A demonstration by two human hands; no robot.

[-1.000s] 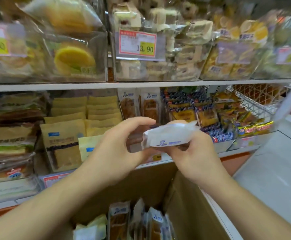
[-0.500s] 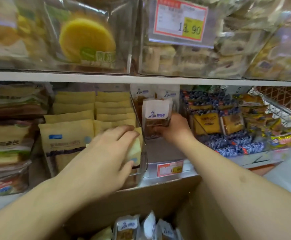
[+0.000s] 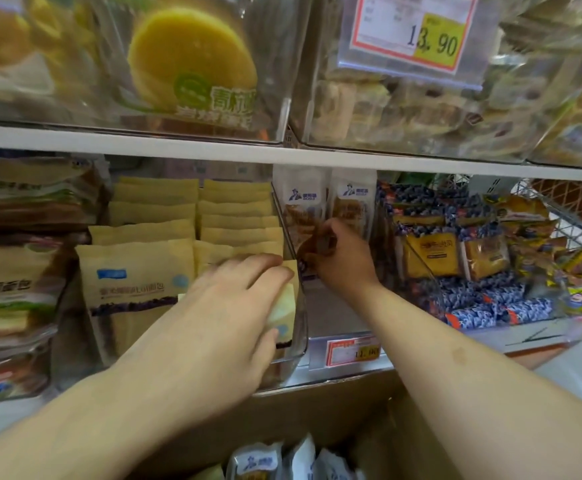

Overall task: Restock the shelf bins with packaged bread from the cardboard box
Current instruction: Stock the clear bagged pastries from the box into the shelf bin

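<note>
The person is reaching into the middle clear bin (image 3: 338, 317) on the lower shelf with the right hand (image 3: 343, 258). Its fingers are curling round the lower part of a bread packet (image 3: 300, 230), which is standing upright at the back of that bin, just beside a second white-topped packet (image 3: 353, 202). The left hand (image 3: 227, 306) is lying flat with straight fingers on the front yellow packet (image 3: 137, 289) in the neighbouring bin, pressing or steadying it; it is gripping nothing. More of the white-topped stock (image 3: 256, 462) is waiting in the cardboard box (image 3: 317, 403) directly below the shelf edge.

Handling judgement: these packets are looking light and soft, in thin slick film that is likely sliding easily and crumpling under pressure. The bread inside is probably crushing if squeezed hard. The safest hold appears to be the sealed top flap or a loose grip across the flat faces, not the middle. Standing packets may be tipping forward once released, the bin floor in front being bare. A price tag (image 3: 351, 351) is hanging on the bin front.
</note>
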